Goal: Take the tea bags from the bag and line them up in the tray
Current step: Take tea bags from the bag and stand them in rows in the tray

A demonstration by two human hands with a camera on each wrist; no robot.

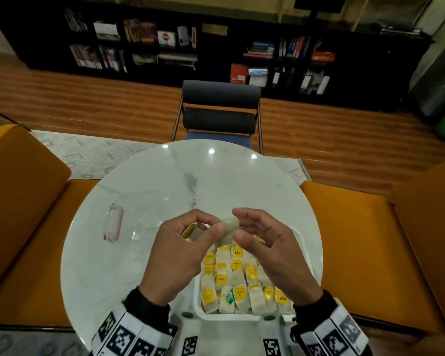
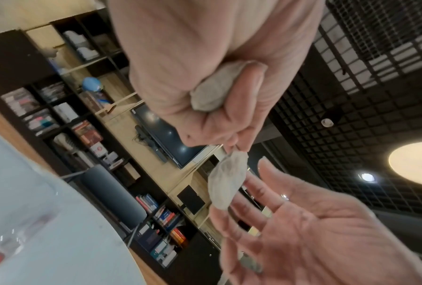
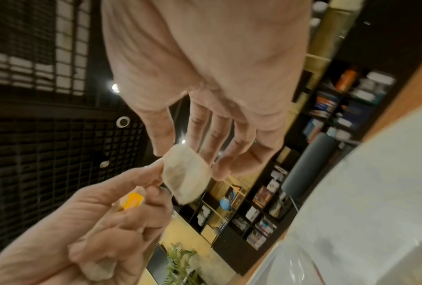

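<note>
Teabag (image 1: 228, 231) hangs long-axis down from left hand (image 1: 176, 255) thumb-finger pinch, over tray (image 1: 197, 303); right hand (image 1: 270, 249) relaxed, fingers spread beside it.

hands (image 1: 211, 250): 2 | tray (image 1: 197, 301): 1 | clear bag (image 1: 129, 224): 1 | tea bags (image 1: 238, 286): too many to count

Left hand (image 1: 175, 255) pinches a tea bag (image 1: 228, 231) over the filled tray (image 1: 198, 301); right hand (image 1: 270, 250) open beside.

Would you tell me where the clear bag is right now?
In the head view, the clear bag lies flat on the table, left of the left hand.
</note>
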